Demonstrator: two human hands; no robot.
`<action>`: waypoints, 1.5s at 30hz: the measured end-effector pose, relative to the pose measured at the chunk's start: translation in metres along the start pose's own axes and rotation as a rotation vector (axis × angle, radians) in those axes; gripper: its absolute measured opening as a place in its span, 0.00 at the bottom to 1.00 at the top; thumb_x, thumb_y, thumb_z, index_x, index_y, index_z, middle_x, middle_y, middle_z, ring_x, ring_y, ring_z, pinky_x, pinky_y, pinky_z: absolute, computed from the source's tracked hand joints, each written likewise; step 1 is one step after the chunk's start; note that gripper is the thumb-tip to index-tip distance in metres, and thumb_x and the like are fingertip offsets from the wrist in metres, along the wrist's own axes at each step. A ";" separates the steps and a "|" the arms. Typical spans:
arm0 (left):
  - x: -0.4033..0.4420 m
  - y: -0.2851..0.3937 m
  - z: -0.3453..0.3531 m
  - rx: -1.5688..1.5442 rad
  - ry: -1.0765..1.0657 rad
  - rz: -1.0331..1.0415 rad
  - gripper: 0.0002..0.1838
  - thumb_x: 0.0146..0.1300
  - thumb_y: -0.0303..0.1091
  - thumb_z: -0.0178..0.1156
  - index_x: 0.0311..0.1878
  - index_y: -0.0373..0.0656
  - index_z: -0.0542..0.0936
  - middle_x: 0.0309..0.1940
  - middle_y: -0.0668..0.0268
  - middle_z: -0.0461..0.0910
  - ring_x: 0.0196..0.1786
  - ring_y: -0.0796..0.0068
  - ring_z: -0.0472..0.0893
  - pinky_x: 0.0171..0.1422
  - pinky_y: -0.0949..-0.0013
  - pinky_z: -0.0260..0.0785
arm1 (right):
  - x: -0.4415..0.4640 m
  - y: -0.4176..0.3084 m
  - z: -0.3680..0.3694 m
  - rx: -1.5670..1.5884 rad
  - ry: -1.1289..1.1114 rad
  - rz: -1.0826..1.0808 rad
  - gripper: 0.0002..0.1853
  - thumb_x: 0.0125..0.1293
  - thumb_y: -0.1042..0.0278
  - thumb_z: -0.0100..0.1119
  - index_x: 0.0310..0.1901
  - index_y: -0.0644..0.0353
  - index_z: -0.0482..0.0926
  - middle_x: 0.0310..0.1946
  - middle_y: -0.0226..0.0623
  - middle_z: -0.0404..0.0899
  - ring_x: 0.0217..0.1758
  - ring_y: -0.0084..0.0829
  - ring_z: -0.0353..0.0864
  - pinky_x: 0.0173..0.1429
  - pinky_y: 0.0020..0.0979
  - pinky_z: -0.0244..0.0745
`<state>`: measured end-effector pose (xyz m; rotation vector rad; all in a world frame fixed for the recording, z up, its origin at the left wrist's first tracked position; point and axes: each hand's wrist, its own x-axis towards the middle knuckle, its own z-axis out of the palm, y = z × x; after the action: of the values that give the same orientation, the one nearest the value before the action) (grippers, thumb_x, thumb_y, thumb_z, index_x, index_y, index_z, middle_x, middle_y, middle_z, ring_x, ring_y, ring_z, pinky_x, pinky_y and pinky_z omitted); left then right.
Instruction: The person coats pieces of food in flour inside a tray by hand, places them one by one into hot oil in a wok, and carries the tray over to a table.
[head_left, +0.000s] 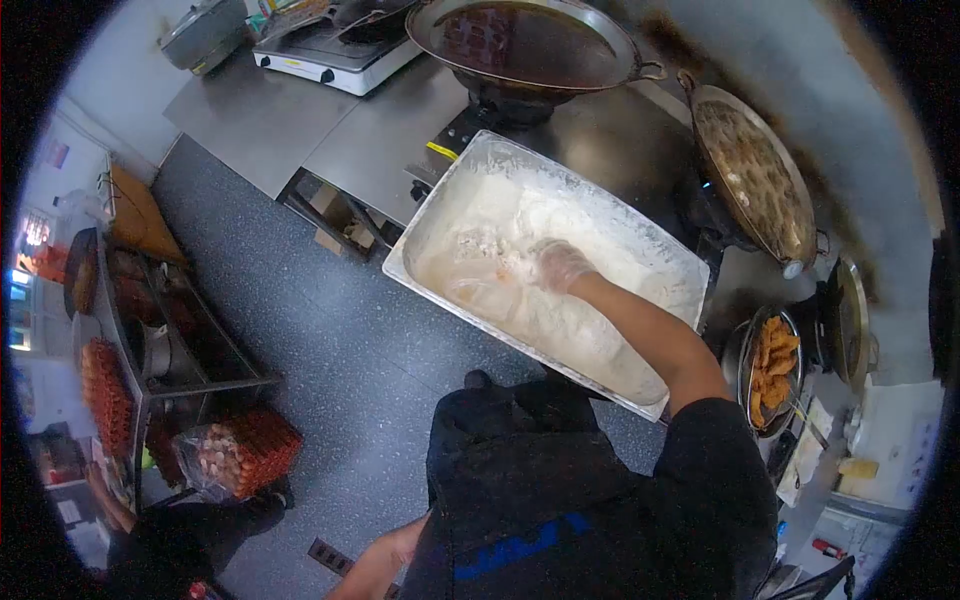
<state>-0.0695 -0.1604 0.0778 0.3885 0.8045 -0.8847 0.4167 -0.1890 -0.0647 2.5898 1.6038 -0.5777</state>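
Note:
My right hand [562, 266], in a clear plastic glove, reaches into a deep rectangular tray [545, 362] of white flour [560, 330]. Its fingers are dusted and partly lost in the flour, so I cannot make out whether they grip anything. Just left of the hand, a wet, pale patch with lumpy bits [485, 280] lies in the flour; its kind is unclear. Low in the view, my left hand [405, 540] is close against my dark apron [520, 440], away from the tray. Its fingers are hidden.
Behind the tray stands a wide wok of dark oil [525, 40]. At right, food bubbles in another frying wok [755, 170], near a bowl of fried pieces [775, 365]. Egg trays [245, 455] and a metal rack [200, 385] stand left, beside another person's leg [210, 535].

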 end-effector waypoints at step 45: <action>-0.004 0.259 0.058 1.386 0.052 0.713 0.31 0.36 0.33 0.70 0.49 0.41 0.72 0.43 0.58 0.75 0.37 0.67 0.77 0.41 0.67 0.70 | -0.113 0.047 0.000 0.129 0.211 0.355 0.23 0.48 0.53 0.62 0.36 0.68 0.77 0.36 0.55 0.76 0.44 0.45 0.75 0.51 0.38 0.69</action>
<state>0.1642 -0.0396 0.1141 1.7840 -0.0711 -0.6186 0.4132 -0.3077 -0.0343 3.0204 1.1339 -0.4038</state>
